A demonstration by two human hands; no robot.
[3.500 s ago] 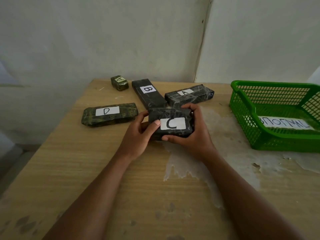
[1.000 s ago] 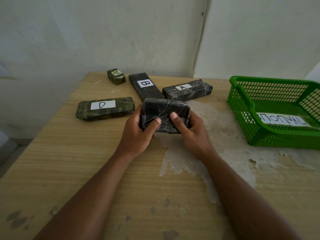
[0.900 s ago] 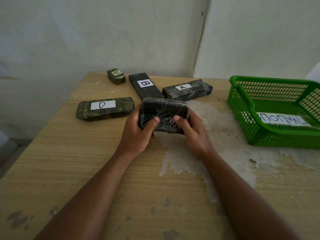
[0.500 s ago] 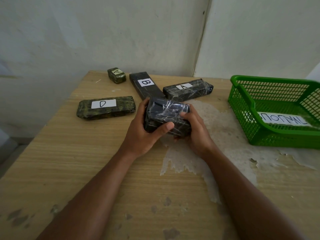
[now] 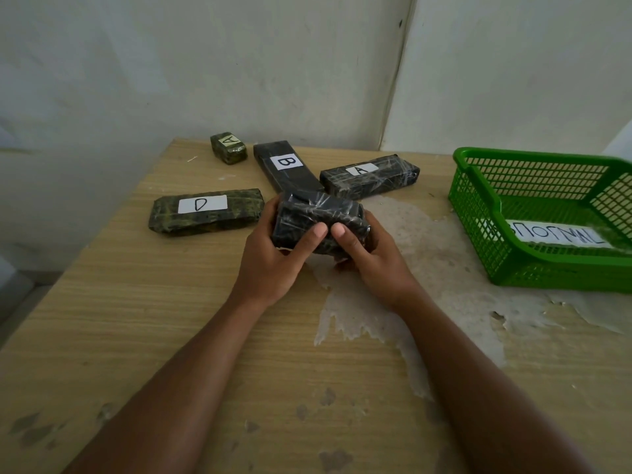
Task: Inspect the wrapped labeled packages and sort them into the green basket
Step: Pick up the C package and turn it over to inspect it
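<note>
Both hands hold a dark plastic-wrapped package point(image 5: 321, 213) just above the table centre; its label is turned out of sight. My left hand point(image 5: 273, 258) grips its left end with the thumb on the near face. My right hand point(image 5: 369, 258) grips the right end, thumb beside the left thumb. On the table lie a package labeled D point(image 5: 205, 213), a long black one labeled B point(image 5: 284, 165), one labeled A point(image 5: 371, 177) and a small one labeled A point(image 5: 228, 147). The green basket point(image 5: 478, 213) stands at the right.
The wooden table point(image 5: 171, 319) has a patch of peeled veneer under and right of my hands. A white paper label point(image 5: 554, 234) lies on the basket floor. White walls close off the back; the table's left edge drops to the floor.
The held package has been turned over in my hands: its C label faced up 3.5 s ago and is now hidden. My thumbs have come together on its near face.
</note>
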